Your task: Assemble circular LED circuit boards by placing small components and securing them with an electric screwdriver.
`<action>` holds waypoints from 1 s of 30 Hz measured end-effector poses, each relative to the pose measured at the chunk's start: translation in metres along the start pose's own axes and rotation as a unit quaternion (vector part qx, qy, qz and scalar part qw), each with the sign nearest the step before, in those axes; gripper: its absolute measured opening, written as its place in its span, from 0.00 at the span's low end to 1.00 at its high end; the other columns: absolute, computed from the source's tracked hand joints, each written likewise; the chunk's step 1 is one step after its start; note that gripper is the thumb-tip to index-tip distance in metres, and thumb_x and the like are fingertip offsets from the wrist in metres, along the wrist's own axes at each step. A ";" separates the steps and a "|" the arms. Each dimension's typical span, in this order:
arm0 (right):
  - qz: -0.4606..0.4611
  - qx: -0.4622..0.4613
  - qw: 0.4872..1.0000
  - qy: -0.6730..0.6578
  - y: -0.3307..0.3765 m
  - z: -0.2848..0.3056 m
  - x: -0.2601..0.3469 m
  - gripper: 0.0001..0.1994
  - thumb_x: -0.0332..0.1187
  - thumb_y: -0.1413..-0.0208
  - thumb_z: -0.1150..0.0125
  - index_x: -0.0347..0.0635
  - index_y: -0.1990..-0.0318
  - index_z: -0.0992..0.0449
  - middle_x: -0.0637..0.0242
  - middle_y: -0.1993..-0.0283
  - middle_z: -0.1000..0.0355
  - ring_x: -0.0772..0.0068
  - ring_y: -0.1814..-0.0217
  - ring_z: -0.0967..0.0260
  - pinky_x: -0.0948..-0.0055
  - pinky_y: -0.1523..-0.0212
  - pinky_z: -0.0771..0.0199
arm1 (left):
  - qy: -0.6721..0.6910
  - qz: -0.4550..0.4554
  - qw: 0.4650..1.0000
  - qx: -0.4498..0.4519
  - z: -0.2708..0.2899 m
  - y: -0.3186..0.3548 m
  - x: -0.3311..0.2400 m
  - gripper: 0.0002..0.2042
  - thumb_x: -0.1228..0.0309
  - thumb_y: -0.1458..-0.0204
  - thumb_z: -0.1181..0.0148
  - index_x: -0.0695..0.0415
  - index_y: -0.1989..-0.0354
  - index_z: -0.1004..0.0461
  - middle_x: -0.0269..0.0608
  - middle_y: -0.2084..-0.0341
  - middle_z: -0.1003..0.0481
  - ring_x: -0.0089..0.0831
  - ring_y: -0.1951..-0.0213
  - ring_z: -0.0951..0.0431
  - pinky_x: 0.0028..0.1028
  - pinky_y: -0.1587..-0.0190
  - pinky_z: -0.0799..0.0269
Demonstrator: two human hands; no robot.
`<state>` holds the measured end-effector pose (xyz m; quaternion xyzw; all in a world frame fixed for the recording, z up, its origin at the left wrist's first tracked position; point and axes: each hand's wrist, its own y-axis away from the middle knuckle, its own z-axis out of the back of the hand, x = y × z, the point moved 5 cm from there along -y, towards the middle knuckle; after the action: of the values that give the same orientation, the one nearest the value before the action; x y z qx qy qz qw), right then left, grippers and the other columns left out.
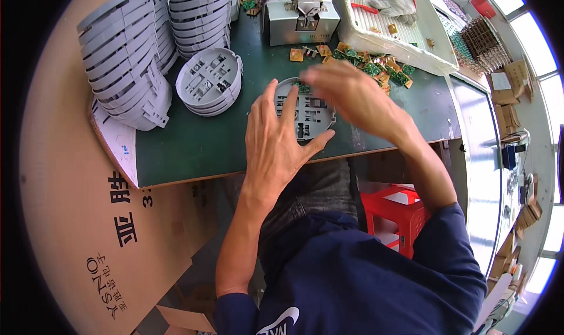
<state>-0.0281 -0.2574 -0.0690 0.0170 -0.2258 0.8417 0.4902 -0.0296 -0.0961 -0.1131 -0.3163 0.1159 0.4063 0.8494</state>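
The left hand lies spread, fingers apart, flat over the near-left part of a round grey plastic base, its thumb reaching along the near rim. It steadies the disc rather than clamping it. The right hand hovers over the far-right part of the same disc, blurred; its fingers are loosely curled, and whether they pinch anything cannot be told. The two hands sit close, the disc between and under them.

The disc lies flat on the dark green table mat, ribbed inner face up, just inside the near table edge. Being round, it shows no long axis.

To the left, a short stack of like grey bases stands near, and taller leaning stacks crowd the far-left corner. Between them and the near edge, the mat is bare. Beyond the right hand lies a scatter of small green and gold circuit boards, beside a white tray. A grey metal box stands at the far edge.
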 end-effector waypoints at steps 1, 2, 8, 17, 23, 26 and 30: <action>-0.026 -0.075 0.997 -0.015 -0.007 0.010 -0.009 0.17 0.29 0.37 0.36 0.40 0.41 0.23 0.54 0.42 0.23 0.50 0.38 0.27 0.61 0.38 0.26 | -0.013 0.003 1.000 0.004 -0.001 -0.001 0.000 0.43 0.40 0.52 0.30 0.65 0.37 0.28 0.58 0.33 0.38 0.54 0.36 0.34 0.47 0.35 0.35; -0.051 -0.149 0.987 -0.030 -0.020 0.026 -0.011 0.18 0.31 0.36 0.36 0.39 0.41 0.23 0.55 0.42 0.23 0.50 0.38 0.26 0.62 0.38 0.26 | -0.015 -0.003 1.000 0.003 -0.003 -0.002 -0.001 0.43 0.40 0.52 0.30 0.65 0.37 0.28 0.58 0.33 0.38 0.54 0.36 0.34 0.47 0.35 0.35; 0.000 -0.200 0.889 -0.412 -0.131 0.109 0.005 0.40 0.51 0.30 0.44 0.29 0.25 0.50 0.40 0.35 0.33 0.55 0.32 0.33 0.66 0.36 0.28 | -0.029 -0.034 0.999 -0.030 -0.003 -0.006 -0.007 0.43 0.35 0.49 0.36 0.65 0.38 0.27 0.60 0.33 0.38 0.54 0.38 0.32 0.48 0.37 0.34; 0.047 -0.240 0.815 -0.526 -0.155 0.110 -0.012 0.30 0.49 0.36 0.35 0.29 0.42 0.33 0.48 0.51 0.24 0.58 0.47 0.22 0.58 0.50 0.15 | 0.000 -0.005 1.000 -0.002 -0.003 0.000 -0.001 0.41 0.40 0.48 0.33 0.64 0.37 0.29 0.58 0.31 0.38 0.55 0.36 0.34 0.47 0.34 0.38; -0.035 -0.340 0.844 -0.414 -0.135 0.124 -0.032 0.15 0.41 0.36 0.36 0.37 0.63 0.30 0.66 0.74 0.28 0.77 0.76 0.29 0.74 0.75 0.26 | -0.007 0.004 1.000 0.002 -0.001 0.001 0.000 0.41 0.38 0.47 0.36 0.64 0.38 0.28 0.58 0.32 0.39 0.53 0.37 0.34 0.47 0.35 0.37; -0.060 -0.407 0.821 -0.396 -0.139 0.112 -0.040 0.12 0.36 0.37 0.36 0.39 0.68 0.29 0.73 0.80 0.33 0.81 0.81 0.35 0.76 0.78 0.33 | -0.005 0.008 1.000 0.002 -0.001 0.000 0.000 0.41 0.38 0.47 0.35 0.64 0.37 0.28 0.57 0.32 0.39 0.53 0.37 0.34 0.47 0.35 0.37; -0.091 -0.411 0.834 -0.358 -0.142 0.102 -0.052 0.11 0.36 0.39 0.35 0.39 0.67 0.28 0.73 0.79 0.31 0.82 0.80 0.34 0.76 0.78 0.33 | -0.008 0.007 1.000 0.006 -0.002 -0.001 -0.003 0.41 0.38 0.48 0.35 0.64 0.37 0.28 0.57 0.32 0.39 0.53 0.36 0.34 0.47 0.35 0.37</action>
<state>0.0967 -0.2812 0.0615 0.1341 -0.7080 0.5580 0.4114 -0.0304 -0.0998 -0.1124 -0.3072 0.1140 0.4144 0.8491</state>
